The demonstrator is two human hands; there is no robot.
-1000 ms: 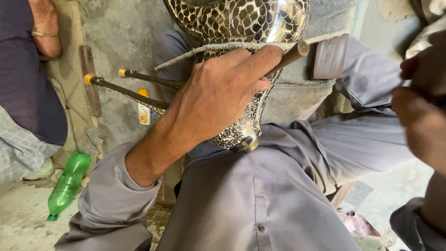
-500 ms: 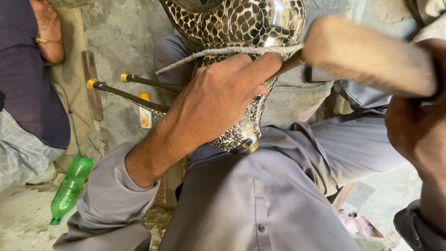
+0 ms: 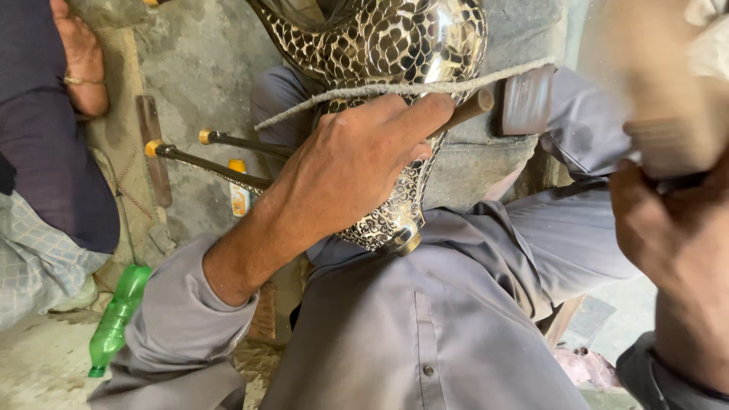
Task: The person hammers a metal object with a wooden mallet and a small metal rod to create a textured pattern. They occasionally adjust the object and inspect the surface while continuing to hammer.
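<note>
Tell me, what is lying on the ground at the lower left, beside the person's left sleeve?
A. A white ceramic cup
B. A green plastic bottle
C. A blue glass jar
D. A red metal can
B: a green plastic bottle lies on the dusty ground just left of the grey sleeve of the left hand, which rests on the patterned metal vessel.

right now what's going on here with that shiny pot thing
A person in grey clothes has a patterned metal vessel resting in their lap. Their left hand presses a thin rod-like tool against its side, just under a cord that runs across it. Their right hand is raised at the right edge gripping a blurred object, possibly a mallet. A green plastic bottle lies on the ground at left, near another seated person.
</note>
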